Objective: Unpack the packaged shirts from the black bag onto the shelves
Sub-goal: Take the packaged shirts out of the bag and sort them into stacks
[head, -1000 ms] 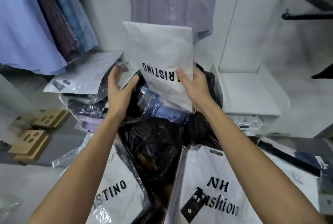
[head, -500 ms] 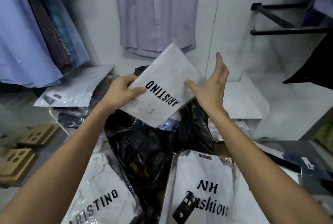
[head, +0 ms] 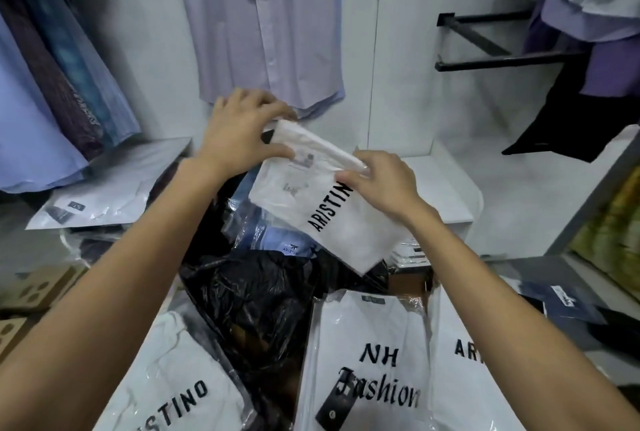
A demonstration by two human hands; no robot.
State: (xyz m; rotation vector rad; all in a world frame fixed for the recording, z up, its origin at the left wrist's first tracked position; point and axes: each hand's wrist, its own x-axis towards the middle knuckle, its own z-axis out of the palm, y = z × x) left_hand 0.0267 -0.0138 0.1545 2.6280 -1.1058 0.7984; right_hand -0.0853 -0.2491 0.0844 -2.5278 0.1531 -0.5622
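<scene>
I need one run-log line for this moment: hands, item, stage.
left hand: grips package top | right hand: pinches package edge | item: white ARISTINO package, above black bag | stage: not yet shelved

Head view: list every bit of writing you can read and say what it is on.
"ARISTINO": white packet held by both hands.
"ARISTINO" with a small logo: blue shirt packet in the black bag.
"NH Fashion": front middle packet.
"STINO", start hidden by the arm: front left packet.
"ARI", rest hidden: front right packet.
Sticker on the held packet and the small tags elsewhere: too small to read.
</scene>
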